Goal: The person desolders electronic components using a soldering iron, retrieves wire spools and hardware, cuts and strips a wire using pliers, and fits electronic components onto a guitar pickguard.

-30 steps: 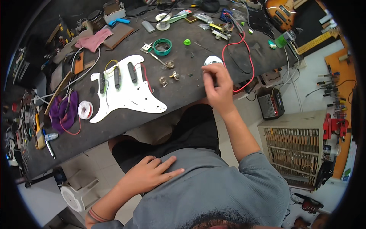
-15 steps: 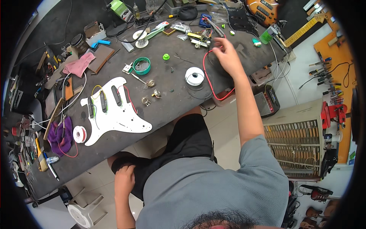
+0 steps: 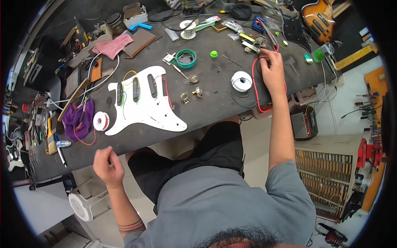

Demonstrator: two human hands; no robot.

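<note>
My right hand [image 3: 273,74] lies low over the bench beside a looped red cable [image 3: 255,84]. Its index finger stretches to the small metal and yellow electronic parts [image 3: 251,46], with the thumb apart; whether it touches them I cannot tell. Nothing shows in its grasp. Raised at the bench's front edge, my left hand [image 3: 108,167] is loosely curled, with a gap between thumb and fingers and nothing visible in it. Between the hands lies a white guitar pickguard [image 3: 144,111] with black pickups and coloured wires. A white spool of black wire [image 3: 241,81] sits left of my right hand.
Potentiometers [image 3: 193,79], a green ring-shaped container [image 3: 186,58], a green knob [image 3: 213,54] and a solder spool [image 3: 188,29] stand mid-bench. To the left are a red-wire spool [image 3: 101,121] and a purple cloth [image 3: 78,120]. A green bottle [image 3: 322,53] stands far right.
My left hand has risen from my lap to the bench's front edge. My right hand has lowered beside the electronic parts. The whole view has shifted, moving the bench rightward and upward.
</note>
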